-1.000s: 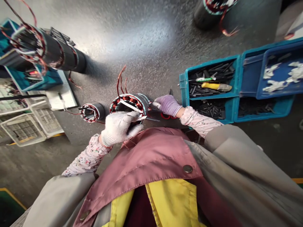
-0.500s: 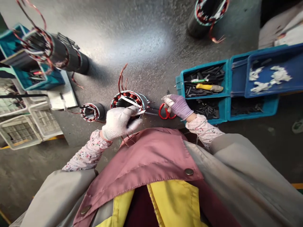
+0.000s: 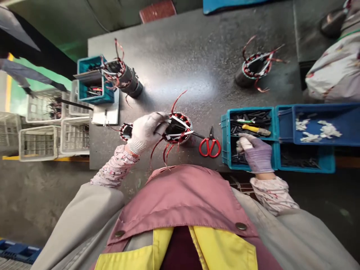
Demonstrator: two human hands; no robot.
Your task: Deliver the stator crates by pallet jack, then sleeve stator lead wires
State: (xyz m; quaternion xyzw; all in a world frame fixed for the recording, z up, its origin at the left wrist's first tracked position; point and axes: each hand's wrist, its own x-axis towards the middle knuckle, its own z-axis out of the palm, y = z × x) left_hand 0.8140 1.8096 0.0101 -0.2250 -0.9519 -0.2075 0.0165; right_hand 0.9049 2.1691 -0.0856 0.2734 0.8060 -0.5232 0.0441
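A motor stator with red-and-white lacing, copper wire ends and white strips across its opening stands on the bench before me. My left hand, in a white glove, is at its left rim. Those fingers are pinched together, and what they hold is hidden. My right hand, in a purple-and-white glove, is over the near compartment of a teal bin of small black pieces. Its fingers are curled inward; I cannot make out anything in them. Red-handled scissors lie between stator and bin.
A smaller stator sits left of my left hand. Taller ones stand at back left and back right. A yellow-handled tool lies in the bin. A blue tray holds white pieces. Another person's sleeve shows at right.
My right hand has let go of the scissors and moved right, over the bin. The left hand has shifted to the stator's left rim. The view has tilted up, showing more bench.
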